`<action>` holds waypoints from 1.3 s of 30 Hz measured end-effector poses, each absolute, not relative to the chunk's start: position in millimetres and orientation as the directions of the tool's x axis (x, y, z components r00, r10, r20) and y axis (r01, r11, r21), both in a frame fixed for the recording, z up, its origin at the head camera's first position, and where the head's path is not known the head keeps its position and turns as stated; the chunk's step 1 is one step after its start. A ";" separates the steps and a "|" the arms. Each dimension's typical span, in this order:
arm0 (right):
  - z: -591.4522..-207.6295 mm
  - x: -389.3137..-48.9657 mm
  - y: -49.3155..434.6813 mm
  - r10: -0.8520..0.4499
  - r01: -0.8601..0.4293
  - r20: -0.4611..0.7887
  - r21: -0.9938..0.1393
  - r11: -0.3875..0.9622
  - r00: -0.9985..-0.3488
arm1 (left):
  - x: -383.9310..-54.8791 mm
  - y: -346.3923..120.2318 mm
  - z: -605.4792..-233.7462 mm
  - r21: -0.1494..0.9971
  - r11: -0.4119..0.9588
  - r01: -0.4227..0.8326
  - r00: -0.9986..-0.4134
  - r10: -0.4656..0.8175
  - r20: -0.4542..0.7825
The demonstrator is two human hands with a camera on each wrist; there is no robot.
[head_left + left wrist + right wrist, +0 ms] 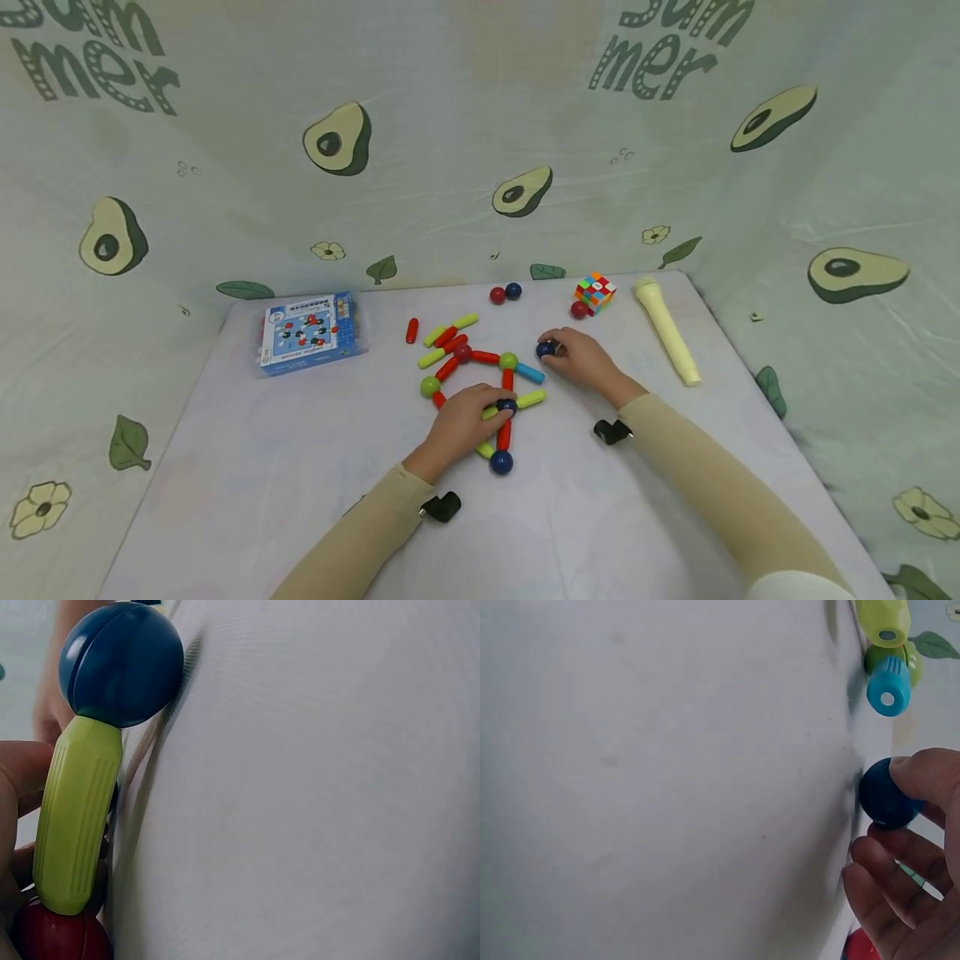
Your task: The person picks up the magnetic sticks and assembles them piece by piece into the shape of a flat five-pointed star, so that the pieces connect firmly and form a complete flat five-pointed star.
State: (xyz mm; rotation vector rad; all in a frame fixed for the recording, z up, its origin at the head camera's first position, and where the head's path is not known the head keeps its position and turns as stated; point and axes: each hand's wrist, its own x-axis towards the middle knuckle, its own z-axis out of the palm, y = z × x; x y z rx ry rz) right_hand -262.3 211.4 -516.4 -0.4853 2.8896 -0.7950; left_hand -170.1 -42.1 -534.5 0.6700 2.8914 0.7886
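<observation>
My left hand [467,422] grips a dark blue ball [507,407] in a ring of magnetic rods and balls, its thumb and fingers around the ball. A yellow-green rod [532,399] sticks out to the right of that ball. At the ring's near corner is another dark blue ball [501,462], joined to red rod [504,434]. The left wrist view shows a yellow-green rod [79,817] between a blue ball [124,666] and a red ball [60,934]. Right of the ring, my right hand [583,358] pinches a loose dark blue ball [889,793] between thumb and fingers, near the light blue rod [529,373].
Loose rods [447,336] lie behind the ring. Farther back are a red ball [497,295] and a dark blue ball [513,291]. A puzzle cube [596,292] with a red ball [579,310], a cream stick [667,332] and a blue box [309,333] stand around.
</observation>
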 end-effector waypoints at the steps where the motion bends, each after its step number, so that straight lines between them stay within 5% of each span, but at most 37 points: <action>1: -517.1 -258.0 214.4 -0.333 -0.280 -0.012 -0.514 0.811 -0.943 | -169.9 -42.2 -534.1 0.499 0.773 0.392 -0.902 0.429 0.044; 20: -526.6 -199.4 233.2 -0.356 -0.329 0.062 -0.552 0.766 -0.933 | -169.0 -43.4 -534.1 0.507 0.787 0.352 -0.917 0.399 0.018; 39: -536.0 -181.1 225.0 -0.315 -0.306 0.108 -0.654 0.692 -0.943 | -170.1 -41.2 -525.3 0.479 0.789 0.384 -0.902 0.431 0.012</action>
